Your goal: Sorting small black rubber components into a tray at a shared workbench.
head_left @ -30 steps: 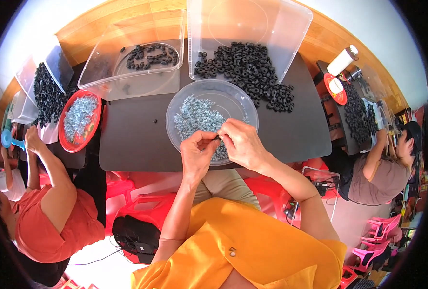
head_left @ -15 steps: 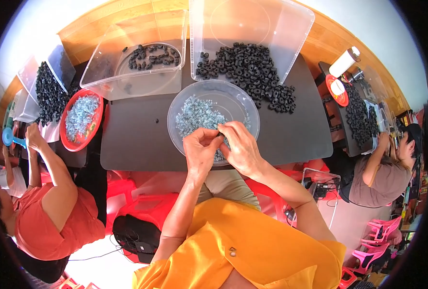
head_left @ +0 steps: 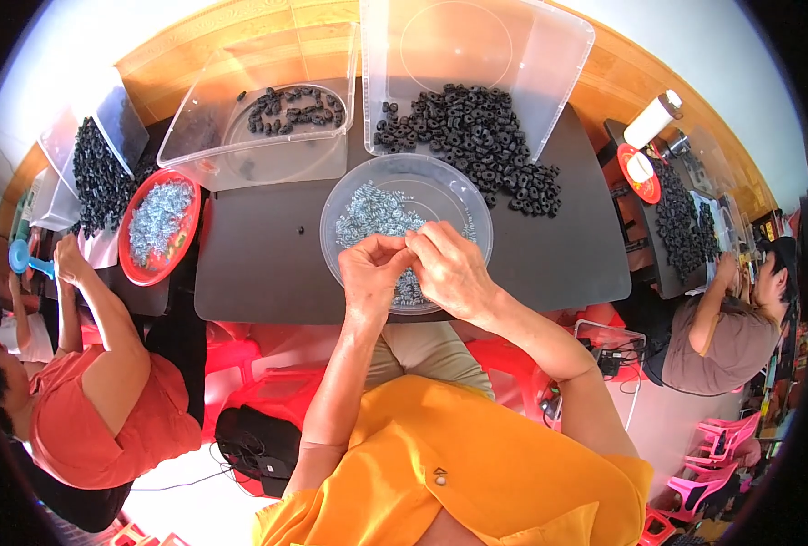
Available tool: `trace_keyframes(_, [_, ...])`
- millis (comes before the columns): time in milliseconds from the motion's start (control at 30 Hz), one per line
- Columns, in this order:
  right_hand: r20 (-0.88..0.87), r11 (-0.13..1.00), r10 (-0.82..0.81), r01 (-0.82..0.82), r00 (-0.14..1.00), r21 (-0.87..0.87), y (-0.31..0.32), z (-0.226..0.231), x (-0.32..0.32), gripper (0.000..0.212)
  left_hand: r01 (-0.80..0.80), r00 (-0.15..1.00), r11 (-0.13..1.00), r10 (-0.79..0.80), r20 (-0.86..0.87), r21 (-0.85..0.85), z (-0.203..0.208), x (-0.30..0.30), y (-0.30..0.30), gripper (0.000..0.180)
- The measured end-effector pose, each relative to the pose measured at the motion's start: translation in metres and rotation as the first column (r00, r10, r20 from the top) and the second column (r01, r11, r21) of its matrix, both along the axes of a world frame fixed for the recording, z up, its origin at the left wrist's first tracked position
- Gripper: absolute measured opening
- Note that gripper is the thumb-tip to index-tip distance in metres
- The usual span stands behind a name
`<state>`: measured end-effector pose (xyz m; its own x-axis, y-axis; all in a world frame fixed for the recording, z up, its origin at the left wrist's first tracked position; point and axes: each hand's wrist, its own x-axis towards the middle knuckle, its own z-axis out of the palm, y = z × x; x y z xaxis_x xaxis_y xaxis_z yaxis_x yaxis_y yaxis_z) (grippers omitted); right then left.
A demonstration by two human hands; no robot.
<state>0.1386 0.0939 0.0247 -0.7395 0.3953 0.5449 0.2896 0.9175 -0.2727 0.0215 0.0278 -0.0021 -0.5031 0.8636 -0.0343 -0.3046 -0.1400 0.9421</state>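
From my distant post I see a room with an orange-brown wall (head_left: pixel 595 114) behind a dark table (head_left: pixel 550 259), whose edges look curved in my lens. On the left sits a co-worker in a red shirt (head_left: pixel 113 409), on the right one in a brown shirt (head_left: pixel 732 337), each at another table. Below the near edge is a red stool (head_left: pixel 277 387) with a black bag (head_left: pixel 249 446). Along the far side stand two clear boxes: the right box (head_left: pixel 513 55) looks tipped toward the person, and a pile of black pieces (head_left: pixel 463 118) spreads out of it; the left box (head_left: pixel 181 136) has fewer such pieces. In front of them is a round clear bowl (head_left: pixel 449 191), with many small pale-blue pieces (head_left: pixel 372 214) mostly in its left part. The left hand (head_left: pixel 372 278) and the right hand (head_left: pixel 454 273) meet over this bowl and hide its near middle from me. The fingertips of both are bent closely together; their gap is covered, so I cannot tell how far open they are or what they hold. One loose black piece (head_left: pixel 301 230) lies on the table, left of the bowl.
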Motion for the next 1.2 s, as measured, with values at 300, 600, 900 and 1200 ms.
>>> trace_keyframes(300, [-0.038,0.996,-0.093,0.092,0.995,-0.005,-0.009,0.017,0.013,0.059,0.329,0.843,0.931,-0.364,-0.397,-0.156,0.033,-0.055,0.018,0.008])
trace_keyframes(600, [-0.238,0.924,-0.383,0.371,0.892,-0.096,0.016,-0.006,0.060,0.017,-0.470,0.195,0.865,0.294,-0.936,0.174,0.112,-0.154,0.086,0.026])
trace_keyframes(900, [-0.085,0.800,-0.574,0.536,0.814,-0.270,0.087,-0.043,0.075,0.010,-0.143,0.527,0.962,0.272,-0.805,0.231,0.058,-0.042,0.025,0.024])
trace_keyframes(1200, [-0.087,0.769,-0.546,0.457,0.833,-0.446,0.104,-0.050,0.062,0.021,0.002,0.866,1.000,-0.014,-0.500,-0.023,0.006,0.003,-0.002,0.016])
